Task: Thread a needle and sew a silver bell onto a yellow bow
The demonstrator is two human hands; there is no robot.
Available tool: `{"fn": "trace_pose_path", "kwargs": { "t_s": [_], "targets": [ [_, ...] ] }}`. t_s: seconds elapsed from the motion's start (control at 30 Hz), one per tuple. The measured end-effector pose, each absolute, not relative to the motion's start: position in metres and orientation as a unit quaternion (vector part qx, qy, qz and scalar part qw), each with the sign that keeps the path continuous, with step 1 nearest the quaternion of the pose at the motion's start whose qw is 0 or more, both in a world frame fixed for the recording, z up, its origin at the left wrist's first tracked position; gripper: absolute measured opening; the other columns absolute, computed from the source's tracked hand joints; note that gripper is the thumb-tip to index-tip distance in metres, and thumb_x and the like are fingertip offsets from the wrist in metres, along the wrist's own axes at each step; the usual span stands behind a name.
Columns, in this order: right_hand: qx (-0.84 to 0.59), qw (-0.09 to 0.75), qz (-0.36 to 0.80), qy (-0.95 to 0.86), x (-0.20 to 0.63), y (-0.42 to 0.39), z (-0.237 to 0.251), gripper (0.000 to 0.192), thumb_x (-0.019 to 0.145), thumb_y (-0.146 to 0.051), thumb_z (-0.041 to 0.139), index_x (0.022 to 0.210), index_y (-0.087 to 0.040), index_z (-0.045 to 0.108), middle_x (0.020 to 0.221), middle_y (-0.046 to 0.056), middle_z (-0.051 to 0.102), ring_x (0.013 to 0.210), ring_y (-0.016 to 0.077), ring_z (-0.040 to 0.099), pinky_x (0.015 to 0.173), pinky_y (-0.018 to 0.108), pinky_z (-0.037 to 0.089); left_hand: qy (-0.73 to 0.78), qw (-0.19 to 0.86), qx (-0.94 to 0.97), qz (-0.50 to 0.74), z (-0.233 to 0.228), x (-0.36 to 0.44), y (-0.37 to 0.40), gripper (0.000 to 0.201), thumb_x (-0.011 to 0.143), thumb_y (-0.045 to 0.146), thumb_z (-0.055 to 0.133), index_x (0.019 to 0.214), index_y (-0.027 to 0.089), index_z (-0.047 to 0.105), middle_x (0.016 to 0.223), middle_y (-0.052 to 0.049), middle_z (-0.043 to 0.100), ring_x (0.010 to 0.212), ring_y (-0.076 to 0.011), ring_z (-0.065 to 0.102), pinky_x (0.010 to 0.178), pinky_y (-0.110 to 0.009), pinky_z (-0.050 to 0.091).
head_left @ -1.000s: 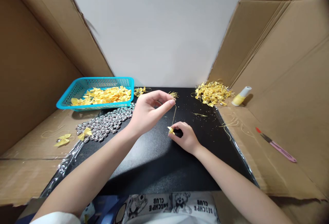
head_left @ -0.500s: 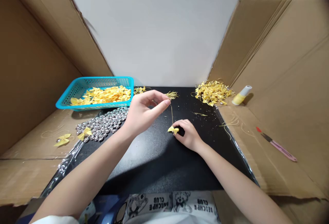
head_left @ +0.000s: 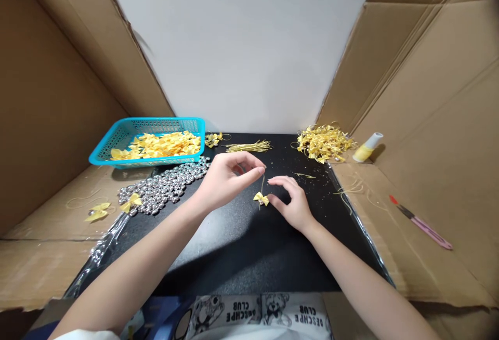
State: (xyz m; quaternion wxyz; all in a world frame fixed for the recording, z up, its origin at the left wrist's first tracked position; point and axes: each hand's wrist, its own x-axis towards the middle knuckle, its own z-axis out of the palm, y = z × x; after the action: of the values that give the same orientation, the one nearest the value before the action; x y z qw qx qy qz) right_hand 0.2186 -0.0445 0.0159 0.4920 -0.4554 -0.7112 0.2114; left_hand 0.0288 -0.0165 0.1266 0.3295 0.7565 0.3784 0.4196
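Pinching a thin gold thread between thumb and forefinger, the left hand [head_left: 226,179] is hovering just left of frame centre, with the thread [head_left: 263,184] running down to a small yellow bow [head_left: 261,198] lying on the black mat [head_left: 234,246]. Just right of the bow, the right hand [head_left: 292,199] is resting with fingers loosely spread, fingertips touching or nearly touching the bow but gripping nothing. Judging by this, the thread is being tied around the bow's middle; the next move likely calls for steadying the bow and pulling the thread snug. Far left, a teal basket [head_left: 117,145] is holding more bows, silver beads [head_left: 163,186] beside it.
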Motion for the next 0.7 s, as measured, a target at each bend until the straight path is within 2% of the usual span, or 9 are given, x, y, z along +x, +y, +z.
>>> {"fn": "trace_pose_path", "kwargs": {
  "t_s": [0.13, 0.23, 0.33, 0.4, 0.47, 0.57, 0.7],
  "targets": [
    [-0.413, 0.543, 0.354, -0.64, 0.217, -0.047, 0.02, 0.021, 0.084, -0.039, 0.067, 0.098, -0.024, 0.071, 0.104, 0.006, 0.071, 0.101, 0.0232, 0.064, 0.088, 0.038, 0.05, 0.365, 0.316, 0.794, 0.369, 0.107, 0.035, -0.018, 0.01, 0.08, 0.024, 0.067, 0.073, 0.019, 0.072, 0.08, -0.003, 0.072, 0.075, -0.016, 0.064, 0.065, -0.027, 0.048],
    [-0.393, 0.535, 0.447, -0.599, 0.212, -0.049, 0.021, 0.025, 0.08, -0.046, 0.07, 0.081, -0.021, 0.072, 0.083, 0.003, 0.071, 0.082, 0.0197, 0.066, 0.076, 0.033, 0.052, 0.352, 0.332, 0.798, 0.358, 0.089, 0.041, -0.021, 0.008, 0.08, 0.022, 0.068, 0.072, 0.02, 0.071, 0.088, -0.004, 0.072, 0.085, -0.0174, 0.065, 0.076, -0.03, 0.048],
    [-0.405, 0.525, 0.49, -0.566, 0.208, -0.051, 0.023, 0.029, 0.075, -0.049, 0.074, 0.071, -0.02, 0.072, 0.07, 0.001, 0.068, 0.068, 0.0168, 0.063, 0.068, 0.031, 0.052, 0.362, 0.371, 0.772, 0.367, 0.077, 0.043, -0.025, 0.011, 0.082, 0.024, 0.067, 0.072, 0.019, 0.069, 0.088, -0.005, 0.072, 0.085, -0.0179, 0.065, 0.075, -0.03, 0.049],
    [-0.415, 0.525, 0.514, -0.537, 0.208, -0.051, 0.025, 0.03, 0.071, -0.05, 0.077, 0.072, -0.02, 0.074, 0.07, 0.002, 0.07, 0.067, 0.0171, 0.064, 0.068, 0.031, 0.053, 0.361, 0.384, 0.765, 0.371, 0.074, 0.041, -0.025, 0.011, 0.083, 0.026, 0.066, 0.075, 0.019, 0.069, 0.089, -0.005, 0.072, 0.086, -0.0183, 0.065, 0.076, -0.03, 0.049],
    [-0.42, 0.541, 0.535, -0.495, 0.21, -0.051, 0.027, 0.032, 0.066, -0.05, 0.081, 0.074, -0.02, 0.075, 0.072, 0.003, 0.072, 0.068, 0.0179, 0.066, 0.07, 0.033, 0.054, 0.354, 0.39, 0.77, 0.36, 0.07, 0.035, -0.021, 0.011, 0.083, 0.027, 0.066, 0.09, 0.02, 0.071, 0.098, -0.006, 0.072, 0.092, -0.0195, 0.065, 0.081, -0.032, 0.05],
    [-0.419, 0.577, 0.551, -0.433, 0.216, -0.048, 0.029, 0.035, 0.059, -0.051, 0.085, 0.075, -0.02, 0.075, 0.071, 0.003, 0.073, 0.069, 0.0178, 0.068, 0.075, 0.035, 0.056, 0.378, 0.37, 0.782, 0.329, 0.058, 0.022, -0.007, 0.031, 0.082, 0.027, 0.064, 0.113, 0.02, 0.067, 0.114, -0.009, 0.07, 0.101, -0.022, 0.064, 0.082, -0.034, 0.051],
    [-0.409, 0.596, 0.566, -0.397, 0.22, -0.046, 0.032, 0.036, 0.057, -0.049, 0.087, 0.076, -0.021, 0.074, 0.072, 0.002, 0.073, 0.069, 0.0162, 0.067, 0.079, 0.035, 0.056, 0.388, 0.276, 0.836, 0.272, 0.031, 0.011, 0.01, 0.027, 0.08, 0.027, 0.066, 0.106, 0.019, 0.069, 0.109, -0.009, 0.07, 0.101, -0.0243, 0.063, 0.091, -0.041, 0.048]
  ]
}}
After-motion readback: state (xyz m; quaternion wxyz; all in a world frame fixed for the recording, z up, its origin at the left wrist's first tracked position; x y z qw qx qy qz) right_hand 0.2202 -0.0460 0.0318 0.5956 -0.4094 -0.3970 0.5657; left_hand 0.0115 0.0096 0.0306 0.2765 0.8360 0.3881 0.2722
